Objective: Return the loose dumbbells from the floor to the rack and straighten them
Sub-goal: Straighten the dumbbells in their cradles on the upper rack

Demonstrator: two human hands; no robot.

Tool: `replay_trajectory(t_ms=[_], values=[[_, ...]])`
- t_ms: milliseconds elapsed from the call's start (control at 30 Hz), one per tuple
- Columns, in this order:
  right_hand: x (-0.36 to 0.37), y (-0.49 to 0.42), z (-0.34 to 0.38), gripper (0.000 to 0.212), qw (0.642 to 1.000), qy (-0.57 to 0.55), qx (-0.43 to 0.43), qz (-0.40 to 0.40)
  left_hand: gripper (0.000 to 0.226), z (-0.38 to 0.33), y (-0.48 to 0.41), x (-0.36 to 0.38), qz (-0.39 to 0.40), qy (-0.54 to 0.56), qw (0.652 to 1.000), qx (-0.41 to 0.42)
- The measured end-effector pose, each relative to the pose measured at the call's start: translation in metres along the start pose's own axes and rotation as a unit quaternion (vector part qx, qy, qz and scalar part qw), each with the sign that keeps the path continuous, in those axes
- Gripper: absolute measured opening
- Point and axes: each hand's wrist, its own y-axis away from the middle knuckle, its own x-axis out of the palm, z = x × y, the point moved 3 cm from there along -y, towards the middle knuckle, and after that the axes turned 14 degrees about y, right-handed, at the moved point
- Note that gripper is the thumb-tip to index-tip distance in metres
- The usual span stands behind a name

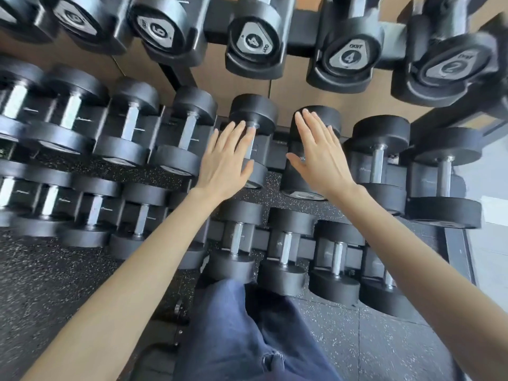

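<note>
Mostly done (straightening left, I'd guess): left hand [225,158] and right hand [321,155], fingers flat open, rest on two black round-headed dumbbells [254,112] on the black metal rack [217,23].

Two hands [224,160] [321,158], over twenty dumbbells [376,160], one rack [456,251]

Dumbbells [380,160] crowd the rack [457,248]; speckled floor [55,284] lies open

A gym, probably its free-weights corner: tiered rack [217,20] of numbered dumbbells [251,41] at twelve o'clock, speckled rubber floor [357,339] at five.
</note>
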Motion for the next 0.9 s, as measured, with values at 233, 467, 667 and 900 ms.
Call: replay_trajectory(t_ms=[233,467,667,900], values=[[0.003,-0.068,0.005,0.070,1.000,-0.015,0.022,-0.007,0.059,0.040,-0.061,-0.028,-0.013,-0.007,1.000,0.026],[0.024,-0.147,0.007,0.071,0.996,-0.021,0.088,0.003,0.062,0.098,-0.150,-0.050,-0.005,0.018,0.996,0.084],[0.044,-0.207,-0.002,0.073,0.987,-0.042,0.154,-0.005,0.067,0.124,-0.225,-0.061,-0.007,0.075,0.991,0.106],[0.054,-0.251,-0.021,0.069,0.972,-0.102,0.212,0.003,0.061,0.118,-0.267,-0.054,0.003,0.153,0.982,0.108]])
